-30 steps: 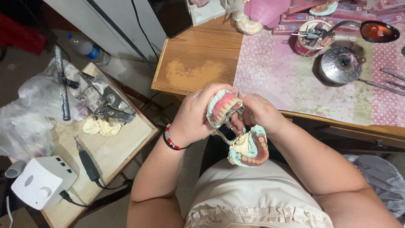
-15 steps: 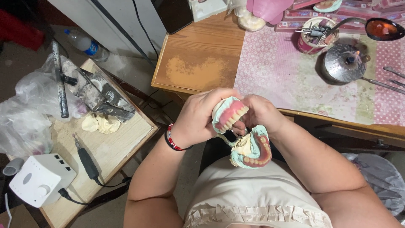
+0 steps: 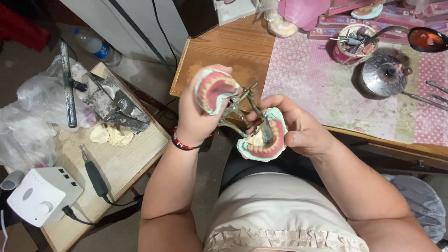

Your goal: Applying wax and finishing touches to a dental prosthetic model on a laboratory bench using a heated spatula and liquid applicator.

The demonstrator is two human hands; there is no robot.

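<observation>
Item: hinged metal articulator (image 3: 240,112) carrying two denture models, swung open and held above the lap, near the wooden desk (image 3: 224,51). Left hand (image 3: 198,116) has its fingers closed round the upper model (image 3: 214,91), teeth and pink gum facing up. Right hand (image 3: 298,128) grips the lower model (image 3: 263,144). Both tooth rows appear fully set; any remaining finishing cannot be judged. Left: side table (image 3: 116,161) with handpiece (image 3: 95,177).

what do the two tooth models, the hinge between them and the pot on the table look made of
Upper tooth model and lower tooth model: pale green plaster-like bases, matte and chalky, with glossy pink wax or acrylic gums and off-white teeth. Hinge: dull, tarnished metal, probably brass or steel wire. Pot: shiny silvery metal with bright reflections, likely steel or aluminium.
</observation>
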